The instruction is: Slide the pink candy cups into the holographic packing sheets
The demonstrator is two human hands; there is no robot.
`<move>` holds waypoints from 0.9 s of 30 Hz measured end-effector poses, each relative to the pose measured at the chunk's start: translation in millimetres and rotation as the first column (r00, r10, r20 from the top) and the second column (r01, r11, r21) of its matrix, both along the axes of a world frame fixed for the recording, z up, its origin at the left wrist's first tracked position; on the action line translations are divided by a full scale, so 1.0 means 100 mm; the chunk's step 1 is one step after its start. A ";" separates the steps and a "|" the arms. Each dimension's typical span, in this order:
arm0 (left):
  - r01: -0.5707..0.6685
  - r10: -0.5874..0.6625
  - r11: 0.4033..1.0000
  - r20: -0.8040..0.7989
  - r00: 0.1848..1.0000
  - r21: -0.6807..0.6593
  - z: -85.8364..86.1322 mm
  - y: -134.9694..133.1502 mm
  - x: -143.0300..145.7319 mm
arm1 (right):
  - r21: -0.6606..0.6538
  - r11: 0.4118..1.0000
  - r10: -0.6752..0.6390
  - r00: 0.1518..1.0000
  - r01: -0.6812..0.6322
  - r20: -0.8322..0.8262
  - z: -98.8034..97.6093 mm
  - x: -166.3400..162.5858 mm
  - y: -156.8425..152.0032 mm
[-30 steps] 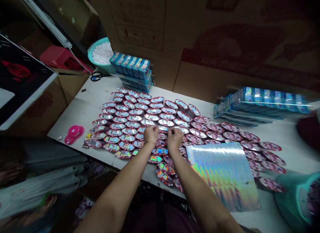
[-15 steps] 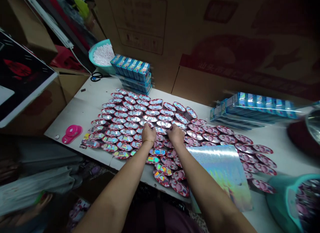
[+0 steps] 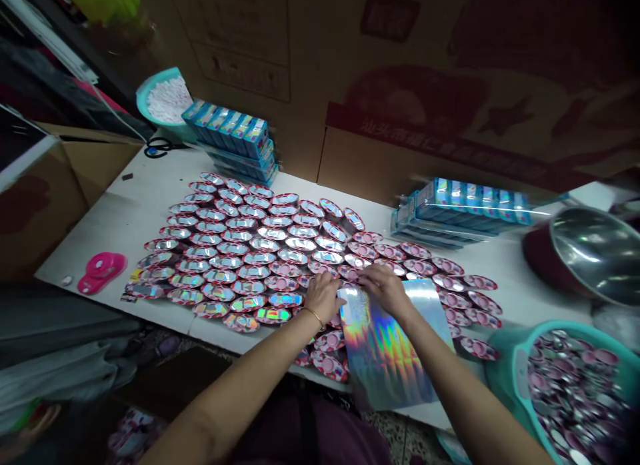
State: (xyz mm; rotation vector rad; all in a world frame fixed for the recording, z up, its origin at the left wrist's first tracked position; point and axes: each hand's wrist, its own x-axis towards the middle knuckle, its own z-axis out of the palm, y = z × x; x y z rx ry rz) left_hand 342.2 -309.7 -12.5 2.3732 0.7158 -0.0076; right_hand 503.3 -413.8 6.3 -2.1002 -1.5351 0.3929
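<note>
Several oval pink-rimmed pieces (image 3: 240, 242) with shiny holographic faces lie in rows on a white table (image 3: 135, 205). A holographic sticker sheet (image 3: 390, 348) lies over the pieces near the front edge. My left hand (image 3: 324, 296) rests at the sheet's upper left corner, fingers curled and pinching its edge. My right hand (image 3: 386, 290) lies on the sheet's top edge with fingers bent onto it. A thin bracelet circles my left wrist.
Blue packs stand stacked at the back left (image 3: 233, 137) and at the right (image 3: 460, 208). A teal basin (image 3: 565, 378) of more pieces sits at the right, a metal bowl (image 3: 595, 248) above it. A pink tape dispenser (image 3: 100, 270), scissors (image 3: 160, 145) and cardboard boxes (image 3: 400, 72) surround the table.
Both hands have come back from the middle rows of pieces to the sticker sheet's top edge. The view has swung right, bringing the metal bowl and teal basin into sight.
</note>
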 end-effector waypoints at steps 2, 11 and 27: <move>-0.042 0.043 0.999 -0.054 0.998 0.033 -0.03 -0.09 0.10 | -0.059 0.994 0.099 0.988 -0.092 0.120 -0.10 -0.11 -0.08; -0.201 0.202 0.978 -0.013 0.979 0.055 -0.08 -0.18 0.17 | -0.106 0.963 0.269 0.884 -0.248 0.382 -0.42 -0.32 -0.36; -0.342 0.617 0.406 -0.022 0.787 -0.847 0.04 0.07 -0.21 | -0.108 0.912 -0.341 0.588 0.395 -0.733 0.55 -0.73 0.02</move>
